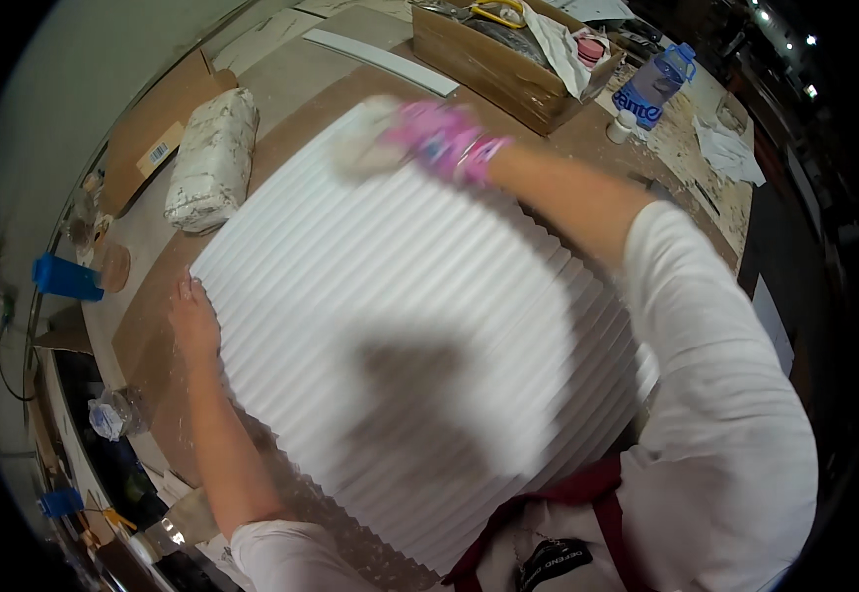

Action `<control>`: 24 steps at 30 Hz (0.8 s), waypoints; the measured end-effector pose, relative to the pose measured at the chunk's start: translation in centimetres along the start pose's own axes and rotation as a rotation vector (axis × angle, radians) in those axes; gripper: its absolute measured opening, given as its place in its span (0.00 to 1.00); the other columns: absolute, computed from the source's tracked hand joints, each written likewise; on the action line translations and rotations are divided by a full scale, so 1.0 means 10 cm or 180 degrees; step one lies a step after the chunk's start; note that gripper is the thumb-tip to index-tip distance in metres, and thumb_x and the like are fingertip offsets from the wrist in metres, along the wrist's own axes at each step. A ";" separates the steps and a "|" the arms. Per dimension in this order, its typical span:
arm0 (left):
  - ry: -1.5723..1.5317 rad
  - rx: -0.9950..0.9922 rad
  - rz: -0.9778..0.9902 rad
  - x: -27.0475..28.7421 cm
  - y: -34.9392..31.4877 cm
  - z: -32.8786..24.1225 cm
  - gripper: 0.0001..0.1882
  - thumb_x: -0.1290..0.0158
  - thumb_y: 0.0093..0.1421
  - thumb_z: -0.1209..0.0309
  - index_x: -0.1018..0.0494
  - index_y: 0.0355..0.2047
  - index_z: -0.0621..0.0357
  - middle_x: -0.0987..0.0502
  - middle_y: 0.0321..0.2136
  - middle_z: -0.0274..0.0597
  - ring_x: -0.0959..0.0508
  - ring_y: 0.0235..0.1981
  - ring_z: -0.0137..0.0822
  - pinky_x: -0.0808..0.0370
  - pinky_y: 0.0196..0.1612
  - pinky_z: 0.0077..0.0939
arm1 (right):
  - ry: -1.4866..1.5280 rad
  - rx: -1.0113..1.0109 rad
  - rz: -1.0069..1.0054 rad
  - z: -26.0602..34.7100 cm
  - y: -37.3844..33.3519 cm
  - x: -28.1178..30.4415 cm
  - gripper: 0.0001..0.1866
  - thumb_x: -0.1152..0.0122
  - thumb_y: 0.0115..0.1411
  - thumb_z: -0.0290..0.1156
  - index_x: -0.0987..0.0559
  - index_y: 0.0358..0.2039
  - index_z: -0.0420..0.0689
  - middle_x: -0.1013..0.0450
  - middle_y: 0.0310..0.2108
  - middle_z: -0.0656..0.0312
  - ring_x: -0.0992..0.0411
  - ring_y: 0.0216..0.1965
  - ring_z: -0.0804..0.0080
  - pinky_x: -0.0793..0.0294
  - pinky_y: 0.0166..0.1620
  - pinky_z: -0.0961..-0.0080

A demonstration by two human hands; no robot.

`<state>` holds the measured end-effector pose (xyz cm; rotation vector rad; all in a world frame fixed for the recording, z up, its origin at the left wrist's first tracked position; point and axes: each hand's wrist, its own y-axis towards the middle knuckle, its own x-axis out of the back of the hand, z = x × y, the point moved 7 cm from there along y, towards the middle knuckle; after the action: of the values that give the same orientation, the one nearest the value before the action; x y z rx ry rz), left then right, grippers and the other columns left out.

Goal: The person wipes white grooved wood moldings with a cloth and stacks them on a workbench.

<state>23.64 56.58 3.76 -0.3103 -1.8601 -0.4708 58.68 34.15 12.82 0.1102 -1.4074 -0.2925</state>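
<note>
A large white ribbed panel [380, 266] with parallel ridges lies flat before me. At its far edge my right hand [439, 138], in a pink patterned glove, is closed on a whitish cloth or pad [370, 148] that rests on the ridges. Motion blurs both, so the pad's exact kind is unclear. My bare left hand [195, 318] lies at the panel's left corner, its fingers stretched along the edge and touching it. A shadow falls across the panel's middle and near part.
Beyond the panel stand a cardboard box [488, 69] with scissors and wrappings, a flat white strip [380, 61] and a blue-labelled bottle [654, 87]. To the left are a whitish wrapped block [214, 158], a cardboard piece [158, 128] and a blue cup [66, 277].
</note>
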 end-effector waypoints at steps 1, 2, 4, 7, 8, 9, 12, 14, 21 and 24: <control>0.0050 -0.0030 -0.0035 0.04 0.01 -0.10 0.24 0.66 0.69 0.60 0.36 0.61 0.54 0.34 0.59 0.49 0.33 0.57 0.53 0.39 0.60 0.46 | 0.0225 -0.0443 0.0104 -0.54 -0.09 0.07 0.14 0.45 0.61 0.35 0.21 0.46 0.48 0.24 0.44 0.61 0.25 0.42 0.62 0.25 0.45 0.70; 0.0045 -0.0064 -0.0060 0.01 0.05 -0.13 0.24 0.66 0.69 0.60 0.36 0.61 0.54 0.34 0.59 0.49 0.33 0.57 0.53 0.39 0.60 0.46 | 0.0451 -0.0891 0.0184 -1.05 -0.18 0.11 0.14 0.46 0.61 0.33 0.22 0.46 0.48 0.24 0.43 0.62 0.25 0.40 0.64 0.24 0.45 0.71; 0.0364 -0.0067 -0.0144 0.01 0.07 0.01 0.23 0.62 0.68 0.60 0.35 0.60 0.53 0.34 0.60 0.49 0.33 0.57 0.54 0.39 0.60 0.46 | 0.1209 -0.1086 -0.0127 -1.51 -0.22 0.27 0.14 0.47 0.62 0.31 0.23 0.47 0.47 0.24 0.43 0.63 0.25 0.39 0.70 0.24 0.45 0.74; 0.1533 -0.0471 -0.0997 0.22 -0.11 -0.18 0.24 0.57 0.66 0.61 0.35 0.60 0.54 0.34 0.59 0.52 0.33 0.58 0.54 0.39 0.62 0.45 | 0.4510 -0.0619 -0.0510 -1.07 -0.17 0.49 0.17 0.47 0.63 0.31 0.28 0.52 0.41 0.25 0.44 0.61 0.26 0.39 0.76 0.25 0.45 0.79; 0.1403 -0.0842 -0.0911 0.37 -0.15 -0.46 0.27 0.52 0.64 0.62 0.38 0.62 0.59 0.35 0.59 0.56 0.35 0.59 0.53 0.40 0.63 0.44 | 0.5199 -0.0647 -0.0313 -0.71 -0.20 0.60 0.20 0.47 0.63 0.31 0.30 0.55 0.40 0.27 0.47 0.59 0.27 0.44 0.74 0.25 0.47 0.79; 0.0493 -0.0800 -0.0764 0.37 -0.12 -0.77 0.30 0.51 0.64 0.62 0.40 0.63 0.63 0.36 0.60 0.58 0.37 0.62 0.52 0.42 0.65 0.43 | 0.6029 -0.0478 0.0133 -0.46 -0.19 0.55 0.18 0.46 0.62 0.29 0.29 0.53 0.41 0.26 0.45 0.59 0.26 0.42 0.72 0.25 0.45 0.77; -0.4825 0.0224 0.1035 -0.01 -0.45 -2.08 0.37 0.51 0.66 0.61 0.54 0.68 0.62 0.56 0.70 0.51 0.48 0.68 0.45 0.46 0.66 0.34 | 0.5590 -0.0129 0.0126 0.01 -0.29 0.24 0.21 0.44 0.63 0.30 0.31 0.56 0.41 0.26 0.47 0.59 0.27 0.48 0.72 0.27 0.51 0.73; -0.5019 -0.0660 0.0988 -0.11 -0.49 -2.35 0.35 0.51 0.67 0.63 0.53 0.68 0.58 0.49 0.67 0.49 0.44 0.66 0.44 0.42 0.65 0.33 | 0.6542 -0.0750 0.0065 0.44 -0.24 -0.17 0.25 0.43 0.63 0.34 0.33 0.59 0.42 0.27 0.52 0.60 0.29 0.54 0.72 0.30 0.57 0.72; -0.2594 -0.1055 -0.2028 0.94 -0.30 -2.05 0.18 0.51 0.59 0.76 0.29 0.50 0.55 0.30 0.41 0.50 0.28 0.45 0.53 0.31 0.48 0.44 | 0.2466 -0.0272 -0.0371 0.02 0.07 -0.15 0.30 0.51 0.67 0.46 0.40 0.65 0.46 0.37 0.61 0.55 0.37 0.61 0.62 0.40 0.63 0.68; 0.0127 -0.1630 -0.1321 0.21 -0.27 -2.32 0.18 0.47 0.58 0.64 0.27 0.50 0.46 0.30 0.52 0.44 0.28 0.48 0.49 0.31 0.50 0.47 | 0.0127 0.0098 -0.0246 0.13 0.18 -0.51 0.31 0.56 0.67 0.48 0.42 0.66 0.45 0.45 0.66 0.50 0.48 0.67 0.55 0.50 0.67 0.59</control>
<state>41.18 43.37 11.87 -0.2484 -1.7441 -1.2359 56.95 37.39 8.57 0.1950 -1.3702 -0.3308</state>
